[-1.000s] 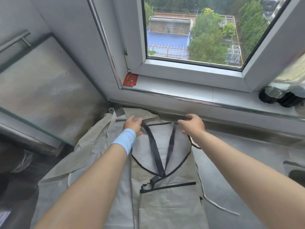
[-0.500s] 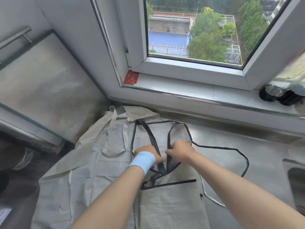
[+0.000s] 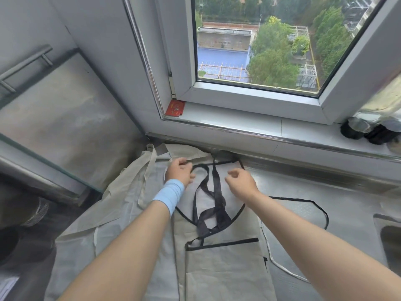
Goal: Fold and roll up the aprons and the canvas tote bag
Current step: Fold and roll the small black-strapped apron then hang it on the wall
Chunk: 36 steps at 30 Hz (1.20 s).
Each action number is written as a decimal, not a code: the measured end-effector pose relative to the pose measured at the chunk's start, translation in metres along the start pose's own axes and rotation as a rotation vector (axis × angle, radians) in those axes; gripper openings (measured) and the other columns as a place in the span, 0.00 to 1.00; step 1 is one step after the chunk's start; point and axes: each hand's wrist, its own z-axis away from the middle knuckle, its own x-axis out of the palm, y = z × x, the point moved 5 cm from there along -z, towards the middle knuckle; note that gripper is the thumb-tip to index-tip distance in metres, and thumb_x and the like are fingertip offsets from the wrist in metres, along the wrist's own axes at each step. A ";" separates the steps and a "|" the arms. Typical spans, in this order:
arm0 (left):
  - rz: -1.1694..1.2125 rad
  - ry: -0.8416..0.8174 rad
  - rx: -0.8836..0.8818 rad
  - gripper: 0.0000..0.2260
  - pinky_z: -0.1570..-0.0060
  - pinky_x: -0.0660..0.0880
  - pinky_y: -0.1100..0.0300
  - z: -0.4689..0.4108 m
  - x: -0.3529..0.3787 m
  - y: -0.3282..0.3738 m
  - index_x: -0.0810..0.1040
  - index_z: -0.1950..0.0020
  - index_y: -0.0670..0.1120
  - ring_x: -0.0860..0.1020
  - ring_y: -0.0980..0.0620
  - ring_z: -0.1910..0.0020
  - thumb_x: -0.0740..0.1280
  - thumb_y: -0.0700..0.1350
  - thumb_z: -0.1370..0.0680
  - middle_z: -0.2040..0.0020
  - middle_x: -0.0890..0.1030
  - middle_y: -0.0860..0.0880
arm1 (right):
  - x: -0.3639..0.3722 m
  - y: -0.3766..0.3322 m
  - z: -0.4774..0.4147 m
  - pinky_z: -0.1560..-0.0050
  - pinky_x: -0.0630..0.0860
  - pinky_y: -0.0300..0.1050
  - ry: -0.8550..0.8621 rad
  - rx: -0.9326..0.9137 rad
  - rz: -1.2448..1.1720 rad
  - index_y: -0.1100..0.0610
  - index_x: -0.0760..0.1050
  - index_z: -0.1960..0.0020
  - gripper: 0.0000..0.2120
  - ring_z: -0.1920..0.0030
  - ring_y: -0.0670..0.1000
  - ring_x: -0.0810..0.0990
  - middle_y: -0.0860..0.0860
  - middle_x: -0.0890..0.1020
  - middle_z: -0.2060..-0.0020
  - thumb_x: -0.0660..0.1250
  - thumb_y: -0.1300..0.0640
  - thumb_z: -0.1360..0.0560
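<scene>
A beige apron with black trim [image 3: 225, 263] lies folded lengthwise on the steel counter, on top of a paler beige apron [image 3: 121, 216] spread to its left. Its black neck straps [image 3: 214, 205] lie bunched and crossed on the bib. My left hand [image 3: 179, 173], with a light blue wristband, rests at the bib's top left corner, fingers closed on the black top edge. My right hand [image 3: 239, 183] hovers over the bib's right side, fingers curled loosely and holding nothing. One black tie [image 3: 312, 202] loops off to the right across the counter.
The steel counter [image 3: 303, 192] meets a window sill [image 3: 238, 124] carrying a red card [image 3: 175, 107] and dark bottle caps [image 3: 366, 131]. A sink [image 3: 390, 240] sits at the right edge. A glass-edged panel [image 3: 54, 127] stands at the left.
Both hands moved from the strap bunch at mid-bib back up toward the top of the apron. The straps now lie loose and crossed on the bib.
</scene>
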 end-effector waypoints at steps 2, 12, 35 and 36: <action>-0.487 0.010 0.071 0.05 0.54 0.78 0.57 0.005 -0.002 -0.010 0.76 0.49 0.48 0.81 0.46 0.55 0.64 0.46 0.24 0.49 0.82 0.46 | 0.010 0.006 0.009 0.56 0.75 0.46 -0.136 -0.011 0.434 0.53 0.78 0.61 0.18 0.59 0.53 0.79 0.47 0.82 0.65 0.60 0.40 0.30; -1.235 -0.344 0.108 0.08 0.54 0.75 0.58 0.028 0.042 -0.049 0.77 0.55 0.52 0.80 0.47 0.51 0.65 0.54 0.28 0.51 0.82 0.49 | 0.032 0.007 0.002 0.67 0.71 0.42 -0.184 -0.024 0.182 0.57 0.73 0.61 0.12 0.68 0.53 0.82 0.53 0.81 0.70 0.65 0.49 0.24; -0.793 0.031 0.281 0.15 0.52 0.75 0.56 -0.013 -0.006 -0.016 0.78 0.60 0.53 0.78 0.48 0.51 0.59 0.35 0.26 0.49 0.78 0.51 | 0.059 -0.011 -0.012 0.55 0.79 0.46 -0.132 0.004 0.325 0.49 0.75 0.46 0.17 0.57 0.50 0.82 0.47 0.82 0.59 0.71 0.47 0.32; -0.860 0.056 0.293 0.13 0.53 0.74 0.57 -0.014 -0.006 -0.019 0.78 0.58 0.53 0.77 0.47 0.50 0.60 0.36 0.25 0.48 0.76 0.50 | 0.060 -0.009 -0.014 0.54 0.80 0.48 -0.134 0.022 0.264 0.48 0.74 0.47 0.14 0.57 0.51 0.82 0.47 0.82 0.59 0.71 0.52 0.32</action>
